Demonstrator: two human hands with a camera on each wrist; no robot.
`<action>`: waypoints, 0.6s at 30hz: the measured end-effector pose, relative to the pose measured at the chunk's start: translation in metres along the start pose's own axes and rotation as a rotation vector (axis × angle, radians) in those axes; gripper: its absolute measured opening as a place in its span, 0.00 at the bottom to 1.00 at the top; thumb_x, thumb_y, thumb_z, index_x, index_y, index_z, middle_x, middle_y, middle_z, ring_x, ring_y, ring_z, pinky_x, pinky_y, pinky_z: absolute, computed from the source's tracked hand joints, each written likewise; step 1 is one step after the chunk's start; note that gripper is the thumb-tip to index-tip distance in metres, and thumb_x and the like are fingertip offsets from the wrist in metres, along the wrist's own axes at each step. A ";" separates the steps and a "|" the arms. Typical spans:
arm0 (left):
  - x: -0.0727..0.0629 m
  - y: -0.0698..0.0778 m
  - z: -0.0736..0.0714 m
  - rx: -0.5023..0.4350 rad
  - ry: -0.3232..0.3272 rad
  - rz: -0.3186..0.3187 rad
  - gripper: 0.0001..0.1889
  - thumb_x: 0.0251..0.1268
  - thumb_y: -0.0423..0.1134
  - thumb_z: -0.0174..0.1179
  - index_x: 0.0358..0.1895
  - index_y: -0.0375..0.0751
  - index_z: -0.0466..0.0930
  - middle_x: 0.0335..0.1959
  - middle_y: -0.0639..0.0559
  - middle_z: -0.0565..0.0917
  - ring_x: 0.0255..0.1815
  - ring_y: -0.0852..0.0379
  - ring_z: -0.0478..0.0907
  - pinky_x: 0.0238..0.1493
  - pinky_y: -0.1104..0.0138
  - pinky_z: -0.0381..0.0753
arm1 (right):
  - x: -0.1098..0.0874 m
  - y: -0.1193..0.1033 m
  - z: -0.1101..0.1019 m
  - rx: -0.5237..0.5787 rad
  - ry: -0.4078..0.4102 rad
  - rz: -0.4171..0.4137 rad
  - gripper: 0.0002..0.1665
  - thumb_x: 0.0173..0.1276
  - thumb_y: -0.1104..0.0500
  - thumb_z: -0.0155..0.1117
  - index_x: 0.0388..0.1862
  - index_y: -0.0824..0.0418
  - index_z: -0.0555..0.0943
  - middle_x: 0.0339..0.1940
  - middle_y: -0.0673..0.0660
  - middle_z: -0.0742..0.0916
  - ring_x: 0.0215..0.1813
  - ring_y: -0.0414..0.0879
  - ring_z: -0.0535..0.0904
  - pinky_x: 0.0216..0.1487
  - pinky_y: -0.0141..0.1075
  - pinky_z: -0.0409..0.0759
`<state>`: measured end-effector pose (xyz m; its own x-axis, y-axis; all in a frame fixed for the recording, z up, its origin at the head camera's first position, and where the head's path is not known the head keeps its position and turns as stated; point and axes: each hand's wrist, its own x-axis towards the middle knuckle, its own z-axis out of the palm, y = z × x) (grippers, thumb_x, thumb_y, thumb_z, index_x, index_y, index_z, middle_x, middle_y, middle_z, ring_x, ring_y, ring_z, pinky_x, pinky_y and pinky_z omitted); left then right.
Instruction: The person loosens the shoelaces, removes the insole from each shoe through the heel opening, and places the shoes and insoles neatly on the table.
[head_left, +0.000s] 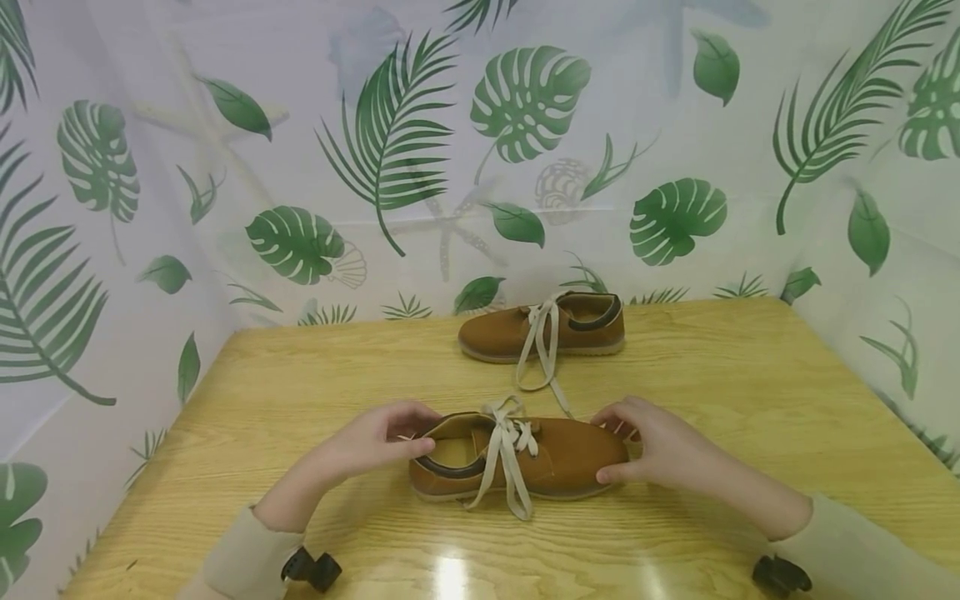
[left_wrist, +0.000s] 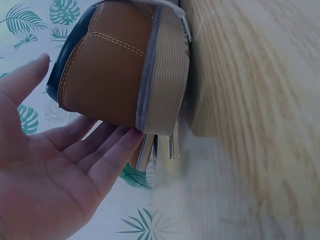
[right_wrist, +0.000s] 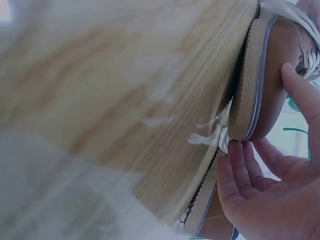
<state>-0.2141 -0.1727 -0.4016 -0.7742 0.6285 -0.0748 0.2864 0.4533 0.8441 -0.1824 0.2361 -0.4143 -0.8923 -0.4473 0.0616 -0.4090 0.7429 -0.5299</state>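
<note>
Item 1: brown lace-up shoe (head_left: pixel 570 458), upright on the bench (head_left: pixel 300 375) between the two grips, heel toward the left, toe toward the right. Dark collar lining, tan stitching, ribbed pale sole. White lace (head_left: pixel 504 437) knotted, its loops hanging over the side.

Item 2: left grip (head_left: pixel 367 442), wide; extended fingers behind the heel, touching it low near the sole, thumb beside the collar and apart from it in the wrist view.

Item 3: right grip (head_left: pixel 654 442), wide; fingers at the tip and far side of the toe, thumb along the near side. How firmly it bears cannot be told.

Item 4: second brown shoe (head_left: pixel 495 333), upright beyond both grips, toe to the left, its loose lace (head_left: pixel 553 337) trailing to near the right grip.

Item 5: pale sleeves (head_left: pixel 251 550), one behind each grip, with a black wrist device (head_left: pixel 322 571) at either cuff.

Item 6: white leaf-print backdrop (head_left: pixel 300 167), beyond and beside the grips.
</note>
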 end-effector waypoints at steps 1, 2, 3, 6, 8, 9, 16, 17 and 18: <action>0.000 0.000 0.000 -0.005 -0.007 0.005 0.23 0.78 0.41 0.64 0.68 0.31 0.77 0.64 0.36 0.83 0.64 0.43 0.82 0.64 0.63 0.83 | -0.001 -0.001 0.000 0.004 -0.002 -0.001 0.39 0.54 0.43 0.87 0.60 0.60 0.84 0.51 0.53 0.87 0.51 0.46 0.83 0.51 0.42 0.85; -0.001 -0.001 0.001 -0.013 -0.015 0.012 0.24 0.77 0.40 0.65 0.68 0.30 0.76 0.64 0.35 0.83 0.65 0.42 0.82 0.64 0.63 0.84 | -0.001 -0.001 0.000 0.009 -0.004 -0.002 0.39 0.54 0.43 0.87 0.60 0.60 0.84 0.51 0.53 0.87 0.51 0.46 0.83 0.51 0.42 0.85; -0.001 -0.001 0.001 -0.019 -0.020 0.017 0.25 0.75 0.39 0.67 0.69 0.29 0.76 0.64 0.35 0.83 0.66 0.41 0.81 0.65 0.63 0.84 | -0.002 -0.001 0.000 0.012 -0.005 -0.003 0.39 0.54 0.43 0.87 0.60 0.60 0.84 0.51 0.54 0.87 0.50 0.47 0.83 0.50 0.43 0.84; -0.002 0.000 0.002 0.000 -0.028 0.028 0.30 0.69 0.39 0.72 0.69 0.28 0.75 0.64 0.35 0.83 0.67 0.39 0.80 0.68 0.59 0.84 | -0.003 -0.002 -0.001 0.011 -0.004 0.007 0.39 0.54 0.43 0.87 0.60 0.60 0.84 0.52 0.54 0.87 0.51 0.46 0.83 0.51 0.42 0.85; -0.002 0.001 0.003 0.035 -0.025 0.036 0.34 0.64 0.40 0.76 0.70 0.28 0.74 0.63 0.36 0.84 0.67 0.39 0.81 0.69 0.54 0.84 | -0.003 -0.003 -0.001 0.009 -0.002 0.010 0.39 0.55 0.43 0.87 0.60 0.60 0.84 0.52 0.54 0.87 0.51 0.47 0.83 0.51 0.42 0.85; -0.002 0.002 0.004 0.062 -0.022 0.039 0.36 0.62 0.40 0.77 0.70 0.29 0.75 0.63 0.37 0.84 0.66 0.40 0.81 0.69 0.53 0.83 | -0.004 -0.003 -0.001 0.006 0.000 0.011 0.39 0.55 0.43 0.87 0.60 0.60 0.84 0.52 0.54 0.87 0.51 0.47 0.83 0.51 0.43 0.85; -0.003 0.007 0.011 0.158 0.026 0.025 0.38 0.57 0.43 0.81 0.69 0.33 0.76 0.61 0.43 0.86 0.64 0.43 0.82 0.66 0.54 0.83 | -0.005 -0.005 -0.002 0.017 -0.004 0.012 0.39 0.55 0.44 0.87 0.60 0.60 0.83 0.52 0.54 0.87 0.51 0.47 0.83 0.50 0.43 0.85; -0.003 0.007 0.012 0.155 0.035 0.023 0.38 0.57 0.43 0.81 0.69 0.33 0.77 0.60 0.43 0.87 0.64 0.43 0.82 0.66 0.55 0.83 | -0.005 -0.005 -0.002 0.020 -0.004 0.014 0.39 0.55 0.44 0.87 0.60 0.60 0.83 0.52 0.54 0.87 0.51 0.47 0.83 0.50 0.43 0.85; -0.003 0.007 0.013 0.155 0.043 0.026 0.38 0.57 0.43 0.81 0.69 0.33 0.77 0.60 0.43 0.87 0.64 0.44 0.83 0.66 0.57 0.83 | -0.005 -0.005 -0.002 0.023 -0.005 0.015 0.39 0.55 0.44 0.87 0.60 0.60 0.83 0.52 0.54 0.87 0.51 0.47 0.83 0.50 0.43 0.85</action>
<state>-0.2025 -0.1632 -0.4026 -0.7878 0.6153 -0.0286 0.3879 0.5316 0.7529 -0.1761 0.2355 -0.4104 -0.8974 -0.4384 0.0495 -0.3909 0.7382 -0.5498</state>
